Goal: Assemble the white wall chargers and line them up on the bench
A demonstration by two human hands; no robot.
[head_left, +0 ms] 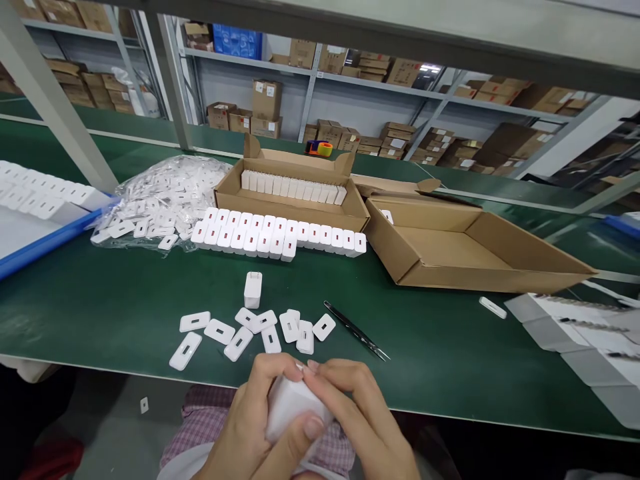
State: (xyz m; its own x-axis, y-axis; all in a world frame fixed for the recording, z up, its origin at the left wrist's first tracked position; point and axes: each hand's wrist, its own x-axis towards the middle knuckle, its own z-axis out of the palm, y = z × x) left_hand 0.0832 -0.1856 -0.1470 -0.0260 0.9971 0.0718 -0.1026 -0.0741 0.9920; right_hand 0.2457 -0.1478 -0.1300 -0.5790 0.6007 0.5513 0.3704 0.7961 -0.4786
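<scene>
A white plug charger (290, 402) is held just in front of the table's near edge. My left hand (253, 420) wraps round it, thumb along its near side. The fingers of my right hand (364, 417) are closed against its far upper end; what lies under these fingertips is hidden. Beyond my hands, several loose white end covers (238, 344) with small slots are scattered on the green table (125, 300). One more charger (253, 291) stands upright behind them, its prongs showing. Black tweezers (354, 329) lie to the right of the covers.
Chargers with red ports (257, 227) stand in rows before an open cardboard box (300, 209) holding white pieces. A clear bag of covers (170, 190) lies left, beside a blue-edged tray (50, 241). Right are another open carton (480, 275), a white piece (493, 307) and grey-white trays (565, 340).
</scene>
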